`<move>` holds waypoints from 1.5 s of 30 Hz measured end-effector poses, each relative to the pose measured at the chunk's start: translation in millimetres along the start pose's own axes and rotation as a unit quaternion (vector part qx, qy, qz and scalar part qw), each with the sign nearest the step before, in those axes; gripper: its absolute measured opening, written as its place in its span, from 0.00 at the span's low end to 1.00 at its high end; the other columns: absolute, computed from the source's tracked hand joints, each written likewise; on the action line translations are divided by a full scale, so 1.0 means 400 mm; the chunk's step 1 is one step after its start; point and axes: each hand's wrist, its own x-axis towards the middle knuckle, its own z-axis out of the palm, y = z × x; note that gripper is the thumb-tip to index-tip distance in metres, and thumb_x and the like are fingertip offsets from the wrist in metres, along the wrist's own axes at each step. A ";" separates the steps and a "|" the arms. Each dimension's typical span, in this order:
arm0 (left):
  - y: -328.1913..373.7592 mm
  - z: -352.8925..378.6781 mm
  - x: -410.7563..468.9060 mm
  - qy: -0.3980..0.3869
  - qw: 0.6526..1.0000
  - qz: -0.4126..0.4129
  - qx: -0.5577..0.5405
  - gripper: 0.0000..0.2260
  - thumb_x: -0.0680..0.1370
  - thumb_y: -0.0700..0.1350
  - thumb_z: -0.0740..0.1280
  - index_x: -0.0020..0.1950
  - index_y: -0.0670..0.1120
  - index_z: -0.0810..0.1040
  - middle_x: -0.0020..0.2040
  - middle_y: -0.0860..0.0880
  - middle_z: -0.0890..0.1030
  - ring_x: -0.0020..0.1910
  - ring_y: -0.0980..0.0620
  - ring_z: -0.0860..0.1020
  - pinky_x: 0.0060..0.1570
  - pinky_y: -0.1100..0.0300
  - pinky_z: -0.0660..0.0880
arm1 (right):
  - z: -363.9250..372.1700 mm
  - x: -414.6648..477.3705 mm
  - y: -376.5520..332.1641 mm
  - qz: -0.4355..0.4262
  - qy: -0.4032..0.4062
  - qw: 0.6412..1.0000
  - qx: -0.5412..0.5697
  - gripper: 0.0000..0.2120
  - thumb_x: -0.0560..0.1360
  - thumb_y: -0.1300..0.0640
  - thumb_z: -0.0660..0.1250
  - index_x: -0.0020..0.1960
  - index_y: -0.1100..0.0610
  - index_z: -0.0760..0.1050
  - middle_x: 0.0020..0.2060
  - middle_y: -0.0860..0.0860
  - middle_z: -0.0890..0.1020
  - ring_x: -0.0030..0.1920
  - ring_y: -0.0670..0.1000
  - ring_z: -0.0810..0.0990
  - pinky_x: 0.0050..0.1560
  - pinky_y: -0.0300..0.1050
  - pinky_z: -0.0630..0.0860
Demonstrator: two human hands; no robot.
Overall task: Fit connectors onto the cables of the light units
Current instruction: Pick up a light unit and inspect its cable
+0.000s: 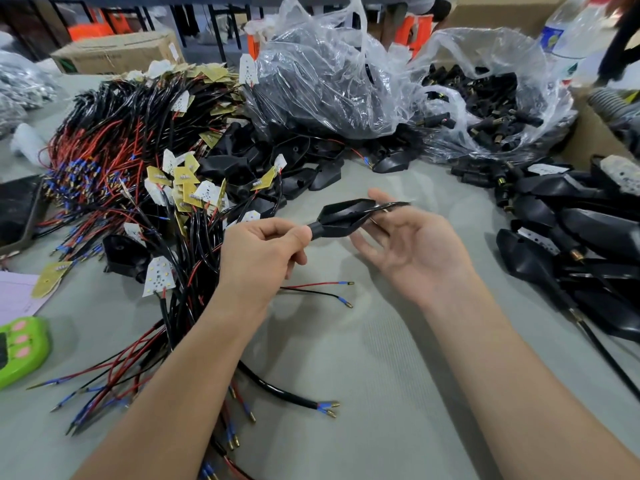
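We see a black light housing [341, 216] held above the grey table [346, 358], near its middle, between the two hands. The left hand [263, 251] pinches the housing's narrow stem between thumb and curled fingers. The right hand [412, 251] lies palm up with its fingers loose, the fingertips under the housing's wide end and not closed on it. A thin dark strand at the housing's far tip is blurred; we take it for a cable but cannot be sure. Below the left hand two wires [318, 289], one red and one black, run out to blue-sleeved brass terminals.

Behind the hands a clear plastic bag [346, 39] bulges with black housings. To its right a second clear bag [502, 50] lies open, filled with black connectors [491, 112] that have brass ends; a few lie just outside it. On the left spreads a heap of cables [131, 140], red and black, with LED boards [159, 275] on them. On the right lies a pile of black units [571, 223], and beyond it a cardboard box [588, 136] with a grey ribbed hose [616, 109] at its edge. A green device [24, 348] sits at the table's left edge.
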 end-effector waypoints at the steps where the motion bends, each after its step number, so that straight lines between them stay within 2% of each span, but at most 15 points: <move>1: -0.004 -0.003 0.003 0.012 1.000 0.010 0.023 0.10 0.76 0.40 0.74 0.35 0.48 0.85 0.27 0.48 0.80 0.23 0.54 0.68 0.26 0.63 0.66 | -0.006 0.000 -0.009 -0.004 0.012 1.000 0.018 0.17 0.71 0.66 0.63 0.58 0.59 0.79 0.49 0.57 0.82 0.51 0.57 0.81 0.63 0.53 0.79; 4: -0.009 -0.007 0.001 0.020 0.990 0.059 0.124 0.07 0.74 0.45 0.76 0.36 0.54 0.85 0.29 0.52 0.83 0.25 0.56 0.76 0.30 0.64 0.73 | -0.017 0.007 -0.026 -0.052 0.098 0.994 -0.007 0.04 0.79 0.60 0.64 0.48 0.58 0.77 0.43 0.56 0.83 0.40 0.53 0.79 0.45 0.42 0.79; 6: -0.007 -0.004 -0.003 -0.013 0.986 0.059 0.158 0.06 0.72 0.45 0.77 0.36 0.55 0.85 0.30 0.53 0.84 0.28 0.55 0.80 0.35 0.60 0.78 | -0.022 0.019 -0.027 -0.095 0.137 0.985 -0.045 0.08 0.82 0.61 0.62 0.44 0.58 0.74 0.35 0.54 0.83 0.31 0.50 0.74 0.32 0.39 0.73; 8: -0.008 -0.003 -0.005 -0.063 0.987 0.034 0.144 0.05 0.71 0.45 0.79 0.36 0.52 0.85 0.31 0.50 0.84 0.29 0.54 0.81 0.38 0.54 0.81 | -0.021 0.020 -0.032 -0.118 0.136 0.982 -0.052 0.09 0.83 0.64 0.61 0.44 0.59 0.74 0.32 0.54 0.83 0.27 0.48 0.74 0.29 0.37 0.73; 12: 0.004 -0.001 -0.013 -0.092 0.987 0.032 0.132 0.07 0.69 0.51 0.80 0.36 0.49 0.86 0.34 0.48 0.85 0.36 0.45 0.84 0.47 0.45 0.82 | -0.019 0.013 -0.038 -0.157 0.100 0.979 -0.088 0.08 0.83 0.64 0.61 0.45 0.59 0.75 0.34 0.55 0.84 0.28 0.47 0.78 0.31 0.37 0.77; 16: 0.002 -0.001 -0.007 -0.089 0.991 0.018 0.100 0.07 0.69 0.41 0.81 0.34 0.45 0.85 0.45 0.52 0.87 0.48 0.52 0.85 0.56 0.52 0.81 | -0.010 0.007 -0.026 -0.155 0.065 0.979 -0.112 0.09 0.84 0.65 0.60 0.46 0.60 0.74 0.35 0.57 0.85 0.30 0.48 0.81 0.34 0.38 0.80; 19: 0.001 -0.005 -0.013 -0.172 0.984 -0.029 0.032 0.14 0.69 0.34 0.80 0.49 0.49 0.87 0.51 0.51 0.87 0.53 0.51 0.86 0.50 0.59 0.83 | -0.004 0.004 -0.020 -0.145 0.050 0.982 -0.107 0.09 0.84 0.66 0.59 0.47 0.61 0.74 0.36 0.58 0.85 0.31 0.50 0.83 0.35 0.39 0.81; 21: -0.008 -0.003 -0.014 -0.195 0.976 0.001 0.101 0.22 0.68 0.32 0.79 0.58 0.52 0.85 0.52 0.53 0.87 0.54 0.57 0.84 0.55 0.63 0.80 | -0.003 0.004 -0.019 -0.148 0.041 0.983 -0.103 0.08 0.83 0.67 0.59 0.47 0.61 0.74 0.37 0.59 0.85 0.32 0.51 0.84 0.37 0.41 0.82; 25: -0.011 0.004 -0.012 -0.075 0.981 0.078 0.161 0.23 0.69 0.32 0.77 0.60 0.52 0.84 0.50 0.57 0.86 0.50 0.66 0.83 0.55 0.65 0.80 | -0.006 0.001 -0.016 -0.128 -0.001 0.984 -0.126 0.09 0.83 0.69 0.59 0.47 0.62 0.75 0.39 0.59 0.86 0.36 0.52 0.85 0.41 0.42 0.83; 27: -0.013 0.005 -0.015 -0.042 0.974 0.132 0.182 0.28 0.69 0.31 0.76 0.65 0.54 0.81 0.54 0.61 0.84 0.54 0.69 0.81 0.53 0.69 0.79 | -0.004 -0.002 -0.009 -0.114 -0.021 0.983 -0.141 0.09 0.83 0.69 0.59 0.47 0.63 0.76 0.40 0.59 0.87 0.37 0.52 0.86 0.42 0.43 0.84; 31: -0.016 0.013 -0.026 -0.019 0.961 0.203 0.186 0.35 0.70 0.29 0.74 0.72 0.56 0.76 0.60 0.65 0.78 0.64 0.67 0.76 0.54 0.72 0.77 | -0.001 -0.003 0.003 -0.136 -0.019 0.974 -0.178 0.10 0.82 0.70 0.61 0.46 0.63 0.78 0.41 0.58 0.86 0.38 0.51 0.86 0.43 0.42 0.84; 37: -0.019 0.027 -0.033 -0.012 0.944 0.262 0.201 0.36 0.70 0.28 0.74 0.73 0.55 0.74 0.65 0.58 0.79 0.67 0.64 0.75 0.57 0.73 0.74 | -0.001 -0.008 0.014 -0.198 -0.032 0.907 -0.371 0.08 0.77 0.67 0.70 0.46 0.57 0.86 0.31 0.48 0.82 0.30 0.43 0.73 0.35 0.34 0.71; 41: -0.018 0.035 -0.036 -0.018 0.948 0.266 0.173 0.36 0.71 0.30 0.75 0.73 0.58 0.72 0.65 0.62 0.78 0.68 0.64 0.74 0.59 0.68 0.77 | 0.007 -0.014 0.031 -0.185 -0.084 0.895 -0.398 0.07 0.76 0.69 0.71 0.48 0.60 0.86 0.32 0.44 0.85 0.30 0.38 0.75 0.35 0.29 0.69; 43: -0.020 0.034 -0.031 -0.012 0.961 0.225 0.163 0.36 0.71 0.36 0.77 0.74 0.59 0.71 0.64 0.65 0.77 0.67 0.68 0.74 0.58 0.69 0.77 | 0.010 -0.014 0.035 -0.202 -0.065 0.890 -0.402 0.07 0.76 0.67 0.72 0.48 0.57 0.87 0.40 0.46 0.88 0.39 0.39 0.82 0.44 0.32 0.75; 45: -0.020 0.032 -0.024 0.010 0.969 0.164 0.186 0.33 0.71 0.45 0.78 0.73 0.60 0.71 0.57 0.67 0.80 0.60 0.73 0.76 0.56 0.76 0.72 | 0.009 -0.010 0.033 -0.222 -0.033 0.890 -0.398 0.08 0.76 0.66 0.72 0.47 0.55 0.87 0.49 0.49 0.87 0.52 0.43 0.84 0.57 0.42 0.78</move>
